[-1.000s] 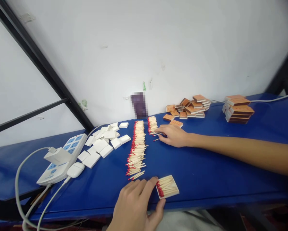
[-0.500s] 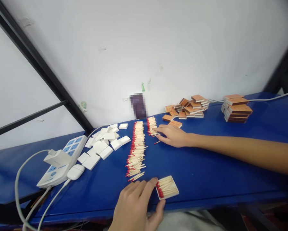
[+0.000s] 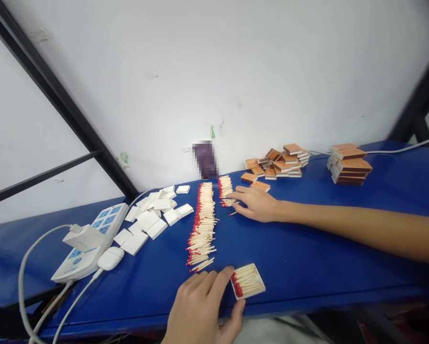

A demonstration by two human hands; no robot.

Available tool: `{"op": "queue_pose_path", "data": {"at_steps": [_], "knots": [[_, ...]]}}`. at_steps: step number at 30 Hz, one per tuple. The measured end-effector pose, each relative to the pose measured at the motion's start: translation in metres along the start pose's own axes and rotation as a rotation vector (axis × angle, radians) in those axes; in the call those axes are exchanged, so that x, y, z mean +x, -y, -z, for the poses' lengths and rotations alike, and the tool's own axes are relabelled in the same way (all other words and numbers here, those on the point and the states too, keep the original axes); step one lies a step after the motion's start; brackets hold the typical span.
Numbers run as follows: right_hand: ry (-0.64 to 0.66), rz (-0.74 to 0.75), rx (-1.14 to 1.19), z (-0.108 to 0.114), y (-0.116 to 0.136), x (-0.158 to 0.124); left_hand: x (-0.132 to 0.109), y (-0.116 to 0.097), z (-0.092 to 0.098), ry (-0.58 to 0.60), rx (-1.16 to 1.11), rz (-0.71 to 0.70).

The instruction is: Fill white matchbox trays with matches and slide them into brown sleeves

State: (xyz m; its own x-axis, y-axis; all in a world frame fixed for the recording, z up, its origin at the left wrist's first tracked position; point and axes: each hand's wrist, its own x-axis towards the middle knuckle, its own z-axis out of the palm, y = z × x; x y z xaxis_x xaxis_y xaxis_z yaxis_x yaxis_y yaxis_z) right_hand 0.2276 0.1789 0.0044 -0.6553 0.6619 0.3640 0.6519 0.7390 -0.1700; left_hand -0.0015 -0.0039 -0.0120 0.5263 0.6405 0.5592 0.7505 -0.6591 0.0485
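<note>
Down near the front edge of the blue tabletop [image 3: 325, 253], a little white match tray [image 3: 251, 294] sits just right of the person's left grip [image 3: 200, 301], index finger at its far left corner and thumb at its near left one, so the two digits lightly pinch it. Out beyond, well apart from the tray, the right grip [image 3: 255, 203] reaches in from the right to the near end of a short row of matches [image 3: 225, 187]; index finger and thumb are slightly parted and touching sticks there, though I can't tell whether any are truly pinched.

The matches in the tray lie roughly left to right, red heads left, tails angled slightly away from the person. The tray looks almost square, so its long axis is hard to judge. The short row runs away towards the wall [image 3: 185, 86], its sticks crosswise with heads left, and a longer row of matches [image 3: 204, 220] lies beside it in the same fashion.

The right fingers hide part of the short row, and one loose match [image 3: 232, 214] shows only its head end by the thumb. The left wrist is cut off below, and a purple patch [image 3: 206, 161] by the wall is blurred into blocks.
</note>
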Motion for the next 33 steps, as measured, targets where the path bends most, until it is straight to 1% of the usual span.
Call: {"op": "queue_pose_path", "data": {"at_steps": [2, 5, 8, 12, 14, 17, 21, 26, 33], "knots": [[-0.013, 0.026, -0.009, -0.0007, -0.0002, -0.0002, -0.0008, -0.0001, -0.0006, -0.004, 0.004, -0.003], [0.029, 0.036, 0.017, -0.0013, -0.0007, 0.0002, -0.0018, -0.0001, -0.0012, -0.005, 0.005, -0.009], [0.039, 0.005, 0.025, -0.0005, 0.0000, 0.0007, -0.0016, 0.0001, -0.0010, 0.009, -0.002, -0.004], [0.012, -0.019, 0.012, -0.0003, 0.0000, 0.0005, -0.0014, 0.0006, -0.0022, 0.012, -0.007, 0.007], [-0.020, 0.039, 0.017, -0.0019, -0.0020, 0.0003, -0.0023, 0.0010, -0.0044, -0.024, -0.011, 0.007], [-0.058, 0.166, 0.045, -0.0047, -0.0060, 0.0004, -0.0043, 0.0015, -0.0082, -0.053, -0.012, 0.010], [-0.044, 0.254, 0.110, -0.0053, -0.0088, 0.0015, -0.0046, 0.0009, -0.0081, -0.056, -0.011, 0.013], [-0.035, 0.300, 0.183, -0.0039, -0.0087, 0.0029, -0.0019, -0.0012, -0.0020, 0.008, -0.003, 0.008], [-0.068, 0.313, 0.206, -0.0051, -0.0084, 0.0028, -0.0009, -0.0006, -0.0013, -0.019, 0.005, 0.005]]}}
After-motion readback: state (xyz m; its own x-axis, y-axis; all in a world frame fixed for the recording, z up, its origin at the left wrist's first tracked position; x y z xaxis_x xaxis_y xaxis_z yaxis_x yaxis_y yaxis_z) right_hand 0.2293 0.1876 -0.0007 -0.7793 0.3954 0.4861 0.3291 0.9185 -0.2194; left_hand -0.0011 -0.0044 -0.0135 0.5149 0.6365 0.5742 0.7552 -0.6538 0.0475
